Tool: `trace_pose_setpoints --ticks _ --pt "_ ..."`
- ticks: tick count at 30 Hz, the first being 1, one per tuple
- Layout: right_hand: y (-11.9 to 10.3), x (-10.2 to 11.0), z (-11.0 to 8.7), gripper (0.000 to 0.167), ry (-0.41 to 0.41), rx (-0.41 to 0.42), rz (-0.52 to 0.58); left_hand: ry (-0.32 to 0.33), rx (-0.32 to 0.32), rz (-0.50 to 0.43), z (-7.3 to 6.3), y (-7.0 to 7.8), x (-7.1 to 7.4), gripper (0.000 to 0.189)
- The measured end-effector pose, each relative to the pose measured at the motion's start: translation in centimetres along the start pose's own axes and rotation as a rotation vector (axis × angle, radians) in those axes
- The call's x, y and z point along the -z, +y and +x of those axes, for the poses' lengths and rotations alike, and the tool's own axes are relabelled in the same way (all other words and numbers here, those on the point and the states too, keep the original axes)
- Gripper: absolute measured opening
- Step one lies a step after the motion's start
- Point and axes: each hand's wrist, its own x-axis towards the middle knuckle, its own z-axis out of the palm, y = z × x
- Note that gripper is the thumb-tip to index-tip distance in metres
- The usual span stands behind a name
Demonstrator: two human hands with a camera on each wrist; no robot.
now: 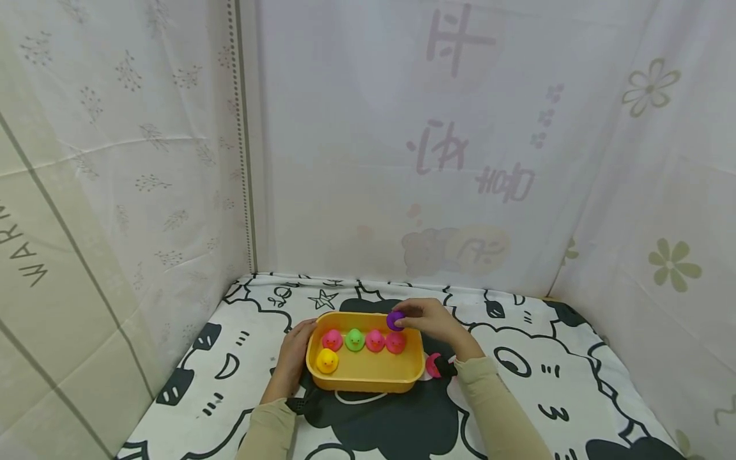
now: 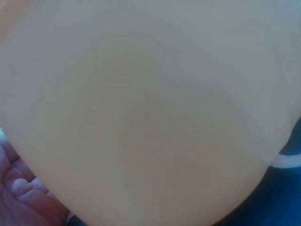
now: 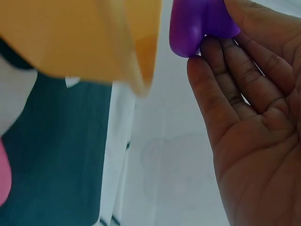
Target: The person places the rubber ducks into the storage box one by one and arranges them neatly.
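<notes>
A yellow plastic tub (image 1: pixel 374 385) stands on the patterned cloth. Inside it, pink rubber ducks (image 1: pixel 375 341) and a green duck (image 1: pixel 354 340) form a row along the far side, with a yellow duck (image 1: pixel 327 361) nearer the left end. My left hand (image 1: pixel 295 348) rests along the tub's left side; in the left wrist view the tub wall (image 2: pixel 150 113) hides most of it. Between thumb and fingers, my right hand (image 1: pixel 428 317) pinches a purple rubber toy (image 3: pixel 188 28) over the far right corner of the tub.
A pink toy (image 1: pixel 434 365) lies to the right of the tub, partly hidden by the strap at my right wrist. A pale cord (image 1: pixel 360 401) shows at the tub's near side. Printed white curtains (image 1: pixel 368 160) hang behind the cloth-covered surface (image 1: pixel 552 383) and at both sides.
</notes>
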Motion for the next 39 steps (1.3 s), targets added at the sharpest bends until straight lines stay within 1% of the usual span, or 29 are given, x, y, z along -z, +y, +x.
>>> trace_pose_setpoints --ticks 5,10,14,17,19,24,26,32,35,39 --pt "-1.5 -1.1 1.2 0.026 -0.096 0.043 -0.043 0.001 0.013 -0.012 0.1 0.1 0.0 0.054" --pt "-2.9 -1.8 2.1 0.027 -0.189 0.051 -0.087 0.003 0.015 -0.015 0.1 0.1 0.0 0.053" --pt "-3.6 -2.1 2.9 0.026 -0.22 0.056 -0.133 -0.007 0.002 -0.021 0.3 0.2 0.0 0.053" --pt "-3.8 -2.4 3.5 0.025 -0.235 0.069 -0.145 -0.013 -0.002 -0.023 0.3 0.2 0.1 0.053" --pt "-3.7 -2.7 3.9 0.025 -0.26 0.081 -0.135 -0.012 -0.002 -0.023 0.3 0.1 0.1 0.053" --pt "-3.6 -3.6 4.4 0.028 -0.334 0.066 -0.097 -0.002 -0.005 -0.007 0.2 0.0 0.0 0.054" --pt "-3.6 -3.9 4.4 0.029 -0.356 0.063 -0.095 0.0 -0.003 -0.002 0.1 0.0 0.0 0.054" --pt "-4.2 -4.7 4.9 0.03 -0.403 0.091 -0.11 0.002 -0.004 -0.016 0.2 0.2 0.1 0.05" --pt "-4.6 -5.1 4.9 0.03 -0.421 0.076 -0.095 0.0 -0.005 -0.018 0.2 0.1 0.1 0.051" --pt "-4.9 -5.7 4.7 0.027 -0.454 0.038 -0.046 -0.004 0.001 -0.023 0.1 0.0 0.1 0.052"
